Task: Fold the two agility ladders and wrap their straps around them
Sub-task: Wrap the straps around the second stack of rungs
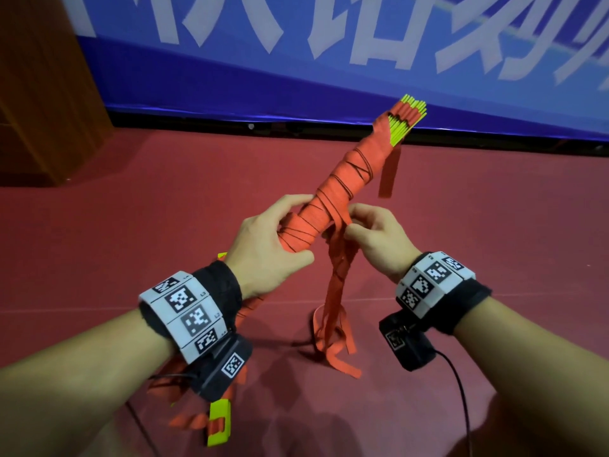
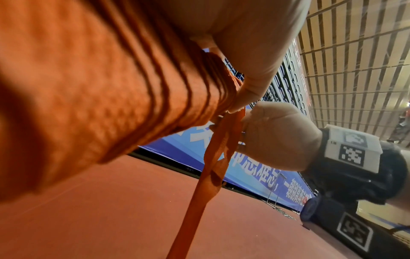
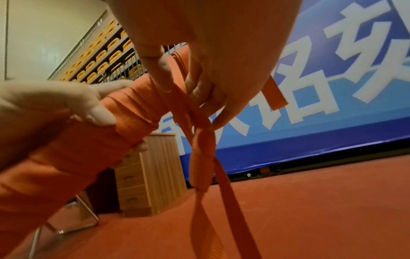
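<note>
Your left hand (image 1: 273,239) is wrapped around the lower half of the folded ladder bundle (image 1: 346,179), thumb on the near side, fingers curled over the far side. The bundle is held in the air over the red floor (image 1: 494,225), slanting from your left wrist at 7 o'clock up to its yellow rung ends (image 1: 410,118) at 1 o'clock. Your right hand (image 1: 375,239) pinches the loose orange straps (image 1: 336,291) where they leave the bundle; their tails hang down and pool on the floor at 6 o'clock.

Handling, as judged:
1. The bundle looks light and rigid along its length, since the rungs act as a core. Grip it mid-shaft, as now.
2. The straps are soft, flat webbing, prone to twisting. Take hold close to the bundle and keep tension, or the turns may slacken.

View differences:
1. The head view alone shows 1 short strap end (image 1: 389,173) dangling near the top, and more orange and yellow ladder parts (image 1: 219,420) below your left wrist at 7 o'clock; whether that is the 2nd ladder cannot be told.
2. The right wrist view alone shows the straps twisted around each other below your fingers (image 3: 199,87).
3. The left wrist view shows the wrap edges stacked tightly beside your fingertip.
</note>
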